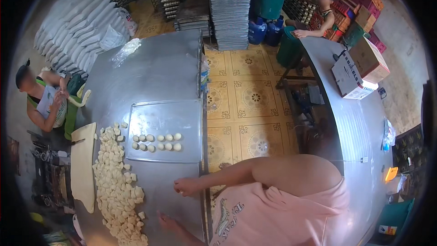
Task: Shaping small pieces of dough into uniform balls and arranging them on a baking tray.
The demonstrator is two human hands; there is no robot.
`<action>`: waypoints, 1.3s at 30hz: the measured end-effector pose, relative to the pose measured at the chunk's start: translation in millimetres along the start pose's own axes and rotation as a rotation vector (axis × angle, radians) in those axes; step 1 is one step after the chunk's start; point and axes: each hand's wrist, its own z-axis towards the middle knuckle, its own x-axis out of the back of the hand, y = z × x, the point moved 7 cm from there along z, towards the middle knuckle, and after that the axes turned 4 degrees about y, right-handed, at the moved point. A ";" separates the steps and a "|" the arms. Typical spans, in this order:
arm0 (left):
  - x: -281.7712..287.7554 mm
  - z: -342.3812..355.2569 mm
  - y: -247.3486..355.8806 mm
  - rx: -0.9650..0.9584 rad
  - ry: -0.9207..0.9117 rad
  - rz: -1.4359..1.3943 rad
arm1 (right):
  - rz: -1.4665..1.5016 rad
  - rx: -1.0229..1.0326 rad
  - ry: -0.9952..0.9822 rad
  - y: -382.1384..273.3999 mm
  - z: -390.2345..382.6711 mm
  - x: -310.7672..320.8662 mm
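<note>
My right hand is closed over the bare steel below the tray, its contents hard to make out. My left hand is lower, blurred, fingers apart over the table, right of a long heap of cut dough pieces. A metal tray lies above my hands, holding two rows of small rounded dough pieces. Left of the heap lies a flat dough slab on the steel table. My arms and pink shirt fill the lower right.
At left a co-worker handles a dough strip; sacks are piled behind. Stacked trays, gas cylinders and bins stand at back. Another person leans by a second steel table bearing boxes. Tiled floor lies between.
</note>
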 end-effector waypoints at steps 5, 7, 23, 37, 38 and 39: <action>-13.9 -12.6 15.9 0.087 -0.051 0.281 | -0.012 -0.032 -0.032 -2.6 -2.7 4.9; -16.5 -18.0 29.2 -0.031 -0.118 0.341 | -0.007 -0.064 -0.068 -1.1 -5.1 0.0; 16.6 -13.2 -71.5 -0.155 0.097 0.736 | 0.129 -0.196 -0.212 -2.3 -28.1 3.6; -3.0 -51.6 -35.4 -0.514 0.218 0.875 | 0.121 -0.227 -0.084 -20.7 -1.0 67.6; 8.3 -20.4 -43.3 -0.394 0.123 0.768 | 0.116 -0.193 -0.115 -24.8 2.1 62.2; 27.3 -4.5 -46.7 -0.328 0.104 0.633 | 0.123 -0.112 -0.122 -31.8 4.3 60.2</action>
